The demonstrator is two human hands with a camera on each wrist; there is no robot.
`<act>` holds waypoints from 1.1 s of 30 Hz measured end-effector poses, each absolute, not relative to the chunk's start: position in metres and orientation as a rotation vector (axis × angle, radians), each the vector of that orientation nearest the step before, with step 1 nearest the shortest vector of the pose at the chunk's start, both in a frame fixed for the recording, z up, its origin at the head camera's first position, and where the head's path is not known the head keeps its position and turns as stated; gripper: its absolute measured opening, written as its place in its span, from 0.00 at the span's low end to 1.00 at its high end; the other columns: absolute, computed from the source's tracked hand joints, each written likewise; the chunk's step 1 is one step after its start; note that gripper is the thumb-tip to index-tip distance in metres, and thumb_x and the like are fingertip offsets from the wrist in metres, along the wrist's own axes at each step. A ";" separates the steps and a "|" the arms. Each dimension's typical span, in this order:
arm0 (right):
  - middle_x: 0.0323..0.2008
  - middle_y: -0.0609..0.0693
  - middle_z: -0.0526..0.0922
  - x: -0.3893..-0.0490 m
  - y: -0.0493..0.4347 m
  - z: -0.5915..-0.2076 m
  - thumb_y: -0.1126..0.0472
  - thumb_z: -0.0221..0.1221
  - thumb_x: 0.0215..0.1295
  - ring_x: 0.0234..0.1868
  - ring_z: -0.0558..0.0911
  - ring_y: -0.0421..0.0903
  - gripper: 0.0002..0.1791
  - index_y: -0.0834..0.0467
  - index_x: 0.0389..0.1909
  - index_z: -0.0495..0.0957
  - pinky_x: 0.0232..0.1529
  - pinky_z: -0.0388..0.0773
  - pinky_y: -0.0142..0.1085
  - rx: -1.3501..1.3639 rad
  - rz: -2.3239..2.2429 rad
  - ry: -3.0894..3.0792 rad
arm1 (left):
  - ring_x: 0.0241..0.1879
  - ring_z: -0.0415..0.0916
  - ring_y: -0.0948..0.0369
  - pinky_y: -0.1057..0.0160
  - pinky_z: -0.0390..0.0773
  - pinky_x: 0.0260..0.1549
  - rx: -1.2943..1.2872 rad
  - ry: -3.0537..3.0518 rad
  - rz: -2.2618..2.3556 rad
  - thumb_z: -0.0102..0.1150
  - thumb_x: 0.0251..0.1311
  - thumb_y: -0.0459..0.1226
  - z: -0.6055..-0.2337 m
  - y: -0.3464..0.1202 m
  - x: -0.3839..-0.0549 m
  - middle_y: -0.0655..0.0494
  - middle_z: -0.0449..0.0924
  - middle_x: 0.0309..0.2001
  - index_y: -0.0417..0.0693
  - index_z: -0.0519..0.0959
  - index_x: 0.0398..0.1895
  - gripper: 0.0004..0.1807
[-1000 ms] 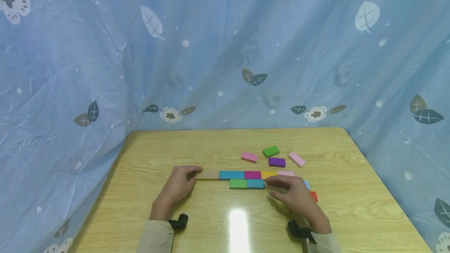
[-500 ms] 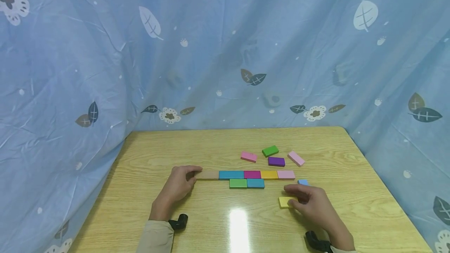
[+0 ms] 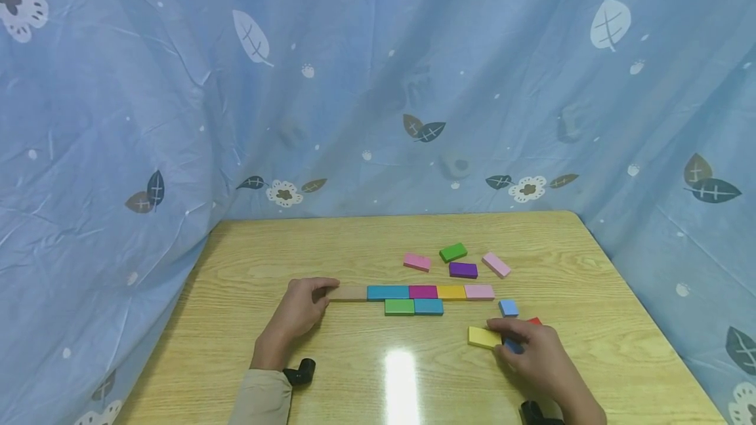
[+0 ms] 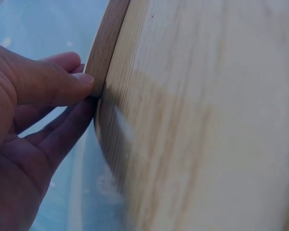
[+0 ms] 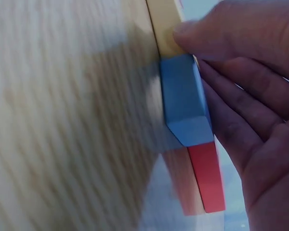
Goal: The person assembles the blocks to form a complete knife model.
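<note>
My left hand (image 3: 300,312) pinches the left end of a plain wooden block (image 3: 350,293), its thumb (image 4: 79,82) on the near side in the left wrist view. That block begins a row continued by blue (image 3: 388,292), magenta (image 3: 422,292), orange-yellow (image 3: 451,292) and pale pink (image 3: 479,292) blocks. In front lie a green block (image 3: 399,307) and a teal block (image 3: 428,307), end to end. My right hand (image 3: 540,354) holds a yellow block (image 3: 482,337) at its right end between thumb and fingers. A darker blue block (image 5: 183,91) sits by those fingers.
Behind the row lie loose blocks: pink (image 3: 417,262), green (image 3: 453,252), purple (image 3: 463,270) and light pink (image 3: 496,264). A light blue block (image 3: 508,308) and a partly hidden red block (image 3: 534,321) are near my right hand. A patterned curtain (image 3: 378,84) surrounds the table (image 3: 266,248).
My right hand has moved right and toward me, from the teal block to the yellow block, and its fingers have closed on it. The left hand stays put.
</note>
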State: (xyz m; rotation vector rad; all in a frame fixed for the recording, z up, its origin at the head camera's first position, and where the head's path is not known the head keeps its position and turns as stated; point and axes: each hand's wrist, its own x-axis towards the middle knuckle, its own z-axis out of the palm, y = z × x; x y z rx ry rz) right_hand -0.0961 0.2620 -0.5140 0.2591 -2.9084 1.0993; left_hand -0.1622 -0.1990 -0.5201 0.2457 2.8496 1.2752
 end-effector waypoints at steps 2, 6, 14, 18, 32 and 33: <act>0.51 0.47 0.94 -0.096 0.261 -0.516 0.71 0.79 0.56 0.53 0.92 0.49 0.22 0.50 0.51 0.92 0.49 0.90 0.30 0.276 1.075 -2.891 | 0.61 0.87 0.50 0.51 0.89 0.60 0.244 2.851 1.276 0.67 0.67 0.19 -0.520 -0.199 -0.162 0.49 0.91 0.58 0.44 0.89 0.60 0.22; 0.49 0.44 0.94 -0.097 0.258 -0.518 0.70 0.80 0.55 0.51 0.92 0.43 0.22 0.50 0.50 0.93 0.47 0.90 0.30 0.313 1.030 -2.842 | 0.62 0.87 0.50 0.50 0.88 0.61 0.246 2.849 1.279 0.67 0.66 0.19 -0.520 -0.199 -0.162 0.49 0.91 0.58 0.44 0.90 0.60 0.22; 0.47 0.42 0.95 -0.106 0.237 -0.515 0.71 0.79 0.56 0.50 0.91 0.37 0.22 0.53 0.52 0.93 0.47 0.93 0.35 0.523 1.088 -2.686 | 0.62 0.87 0.50 0.50 0.88 0.61 0.250 2.850 1.283 0.66 0.66 0.19 -0.519 -0.200 -0.162 0.49 0.91 0.58 0.44 0.89 0.60 0.22; 0.48 0.42 0.94 -0.113 0.217 -0.513 0.71 0.78 0.59 0.52 0.91 0.38 0.21 0.54 0.52 0.92 0.51 0.93 0.37 0.607 1.174 -2.683 | 0.62 0.87 0.50 0.50 0.88 0.61 0.250 2.856 1.275 0.67 0.66 0.19 -0.519 -0.200 -0.163 0.49 0.91 0.58 0.45 0.90 0.60 0.22; 0.46 0.45 0.95 -0.133 0.150 -0.522 0.70 0.77 0.61 0.50 0.93 0.44 0.17 0.54 0.51 0.92 0.55 0.92 0.41 0.929 1.214 -2.636 | 0.63 0.87 0.49 0.48 0.87 0.63 0.256 2.858 1.269 0.67 0.67 0.20 -0.519 -0.199 -0.162 0.49 0.91 0.58 0.45 0.90 0.60 0.22; 0.46 0.45 0.95 -0.132 0.147 -0.523 0.70 0.77 0.61 0.50 0.93 0.43 0.17 0.54 0.50 0.92 0.55 0.92 0.41 0.928 1.214 -2.648 | 0.63 0.87 0.49 0.48 0.87 0.63 0.258 2.859 1.268 0.67 0.67 0.20 -0.519 -0.199 -0.162 0.49 0.91 0.58 0.45 0.90 0.60 0.22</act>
